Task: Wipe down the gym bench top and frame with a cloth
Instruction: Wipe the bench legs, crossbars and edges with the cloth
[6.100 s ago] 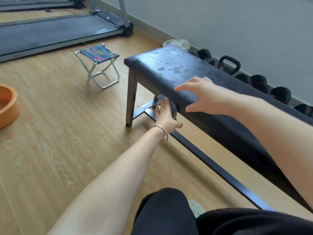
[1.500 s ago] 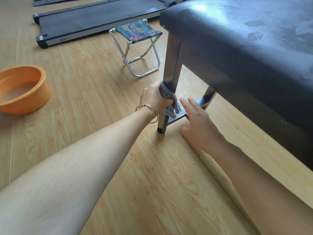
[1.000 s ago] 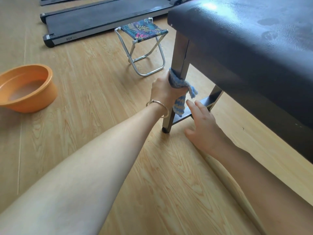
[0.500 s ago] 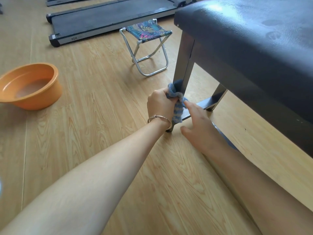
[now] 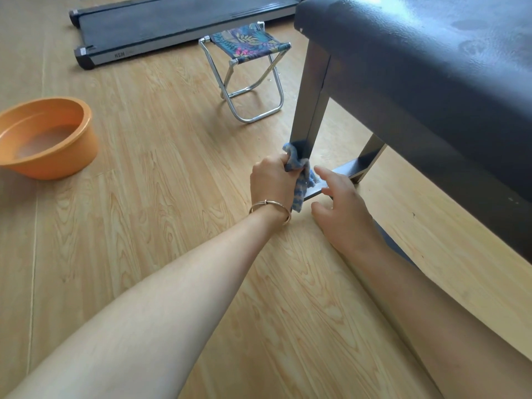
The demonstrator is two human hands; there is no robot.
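Note:
The gym bench has a dark padded top with damp patches, filling the upper right. Its near grey metal leg runs down to the floor. My left hand, a bangle on the wrist, grips a blue cloth wrapped around the lower part of that leg. My right hand rests just right of it, fingers loosely spread by the low crossbar of the frame and holding nothing. The foot of the leg is hidden behind my hands.
An orange basin with water stands on the wood floor at the left. A small folding stool with a patterned seat stands behind the bench leg. A treadmill deck lies along the back.
My left hand slid the cloth up the leg, then back down to its lower part. My right hand has stayed by the crossbar. The view has shifted slightly.

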